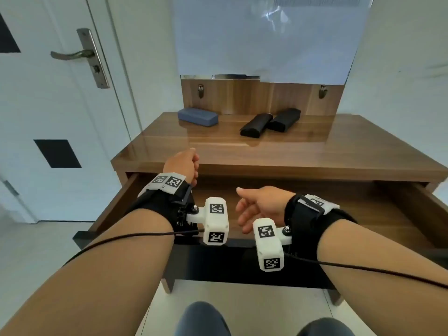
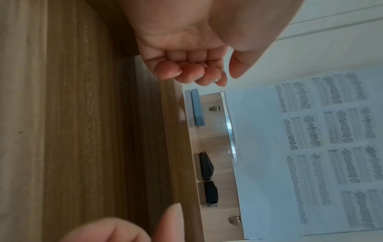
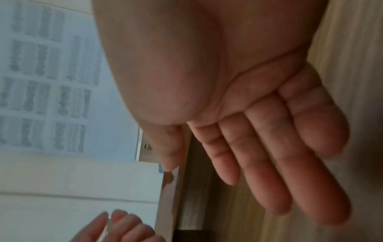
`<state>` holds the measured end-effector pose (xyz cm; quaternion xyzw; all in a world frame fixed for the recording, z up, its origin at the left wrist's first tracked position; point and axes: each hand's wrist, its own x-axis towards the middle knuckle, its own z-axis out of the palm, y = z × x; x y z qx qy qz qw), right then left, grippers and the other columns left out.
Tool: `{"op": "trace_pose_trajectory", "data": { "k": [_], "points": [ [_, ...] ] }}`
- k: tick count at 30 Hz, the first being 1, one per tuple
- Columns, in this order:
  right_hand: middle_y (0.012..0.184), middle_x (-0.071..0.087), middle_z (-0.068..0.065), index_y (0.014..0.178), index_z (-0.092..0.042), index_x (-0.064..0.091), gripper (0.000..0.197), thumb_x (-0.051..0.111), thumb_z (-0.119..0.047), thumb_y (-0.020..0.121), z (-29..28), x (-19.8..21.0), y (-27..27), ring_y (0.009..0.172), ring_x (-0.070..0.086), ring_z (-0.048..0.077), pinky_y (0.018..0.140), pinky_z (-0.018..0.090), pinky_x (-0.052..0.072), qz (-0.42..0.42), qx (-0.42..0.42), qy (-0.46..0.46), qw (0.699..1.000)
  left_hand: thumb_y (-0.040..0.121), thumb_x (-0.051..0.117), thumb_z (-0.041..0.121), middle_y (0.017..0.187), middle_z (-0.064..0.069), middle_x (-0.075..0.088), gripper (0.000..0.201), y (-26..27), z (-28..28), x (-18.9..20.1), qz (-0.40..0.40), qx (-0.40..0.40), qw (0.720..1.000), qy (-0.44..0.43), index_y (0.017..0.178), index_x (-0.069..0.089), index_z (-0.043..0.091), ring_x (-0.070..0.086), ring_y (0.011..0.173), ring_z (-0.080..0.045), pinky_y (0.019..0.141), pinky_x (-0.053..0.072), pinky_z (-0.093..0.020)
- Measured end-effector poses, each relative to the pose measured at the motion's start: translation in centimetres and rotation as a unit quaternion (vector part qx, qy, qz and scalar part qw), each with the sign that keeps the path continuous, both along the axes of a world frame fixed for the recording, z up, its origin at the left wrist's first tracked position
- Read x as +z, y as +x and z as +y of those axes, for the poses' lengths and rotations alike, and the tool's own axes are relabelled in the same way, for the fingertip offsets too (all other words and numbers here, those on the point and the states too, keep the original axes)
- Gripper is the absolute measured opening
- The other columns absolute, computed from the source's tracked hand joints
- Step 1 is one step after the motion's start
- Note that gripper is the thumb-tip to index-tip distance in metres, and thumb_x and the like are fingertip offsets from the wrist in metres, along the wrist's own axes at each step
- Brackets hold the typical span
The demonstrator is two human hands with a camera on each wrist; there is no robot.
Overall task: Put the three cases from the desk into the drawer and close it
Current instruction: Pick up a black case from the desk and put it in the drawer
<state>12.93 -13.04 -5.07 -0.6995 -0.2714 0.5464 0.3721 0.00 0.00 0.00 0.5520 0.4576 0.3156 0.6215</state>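
My forearms reach out from under the camera, each wrist strapped with a black band carrying a white marker block. My left hand (image 1: pixel 181 164) hangs over the open drawer (image 1: pixel 363 209), just below the front edge of the counter (image 1: pixel 291 151); its fingers (image 2: pixel 186 72) are loosely curled toward the palm and hold nothing, the thumb standing apart. My right hand (image 1: pixel 259 206) hovers above the middle of the drawer, palm turned inward, its fingers (image 3: pixel 269 172) straight and relaxed, also holding nothing. The two hands are near each other but not touching.

The drawer is pulled well out toward me, and the part of its wooden floor I can see is bare.

All three cases lie on the counter, toward the back by the wooden panel. The blue case (image 1: pixel 198 116) sits on the left, well apart from the others. The two black cases are on the right, lying at an angle: the nearer black case (image 1: pixel 255 124) just beside the farther black case (image 1: pixel 283 119), their ends touching or almost so.

A white door (image 1: pixel 48 105) with a metal lever handle (image 1: pixel 72 55) stands to the left of the counter.
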Motion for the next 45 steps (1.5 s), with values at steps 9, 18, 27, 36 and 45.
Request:
{"op": "trace_pose_trajectory", "data": {
  "k": [9, 18, 27, 36, 45],
  "points": [
    [0.074, 0.063, 0.001, 0.082, -0.019, 0.073, 0.052, 0.048, -0.064, 0.081, -0.3, -0.5, -2.1, 0.056, 0.054, 0.014, 0.062, 0.027, 0.045, -0.102, 0.107, -0.088, 0.985, 0.092, 0.044, 0.029, 0.028, 0.008, 0.046, 0.032, -1.6, 0.5, -0.5, -0.009, -0.01, 1.0, -0.015, 0.061, 0.048, 0.019, 0.041, 0.021, -0.003, 0.045, 0.035, -0.022],
    [0.085, 0.066, 0.008, 0.111, -0.013, 0.068, 0.065, 0.035, -0.064, 0.088, -0.5, 2.4, -3.8, 0.068, 0.061, 0.021, 0.069, 0.031, 0.052, -0.125, 0.217, -0.137, 0.958, 0.092, 0.043, 0.027, 0.023, 0.009, 0.045, 0.031, -2.4, 1.2, 0.5, -0.016, -0.013, 1.0, -0.015, 0.063, 0.047, 0.019, 0.039, 0.017, -0.002, 0.035, 0.035, -0.011],
    [0.075, 0.07, 0.008, 0.108, -0.007, 0.061, 0.052, 0.042, -0.052, 0.091, 1.1, 1.2, -3.6, 0.069, 0.064, 0.023, 0.076, 0.036, 0.05, -0.074, 0.144, -0.045, 0.986, 0.091, 0.043, 0.025, 0.051, 0.003, 0.046, 0.029, -1.4, 1.2, 0.1, -0.014, -0.004, 1.0, 0.006, 0.063, 0.047, 0.018, 0.04, 0.037, -0.009, 0.046, 0.032, -0.023],
    [0.066, 0.058, 0.001, 0.079, -0.016, 0.053, 0.017, 0.047, -0.024, 0.094, 4.2, 3.3, 0.1, 0.055, 0.053, 0.013, 0.054, 0.023, 0.041, -0.187, -0.16, 0.166, 0.955, 0.094, 0.041, 0.029, 0.056, 0.001, 0.043, 0.034, 0.5, 3.1, -0.6, -0.018, 0.004, 1.0, 0.012, 0.063, 0.046, 0.018, 0.038, 0.046, -0.013, 0.047, 0.033, -0.025],
    [0.082, 0.062, -0.002, 0.082, -0.018, 0.06, 0.007, 0.055, -0.021, 0.079, 10.2, 6.6, 5.1, 0.084, 0.059, 0.019, 0.078, 0.035, 0.049, -0.405, -0.227, 0.206, 0.861, 0.094, 0.042, 0.025, 0.065, 0.001, 0.053, 0.025, 4.1, 6.0, 0.9, -0.126, 0.025, 0.992, 0.007, 0.071, 0.049, 0.018, 0.053, 0.056, -0.012, 0.054, 0.042, -0.024]
  ]
}}
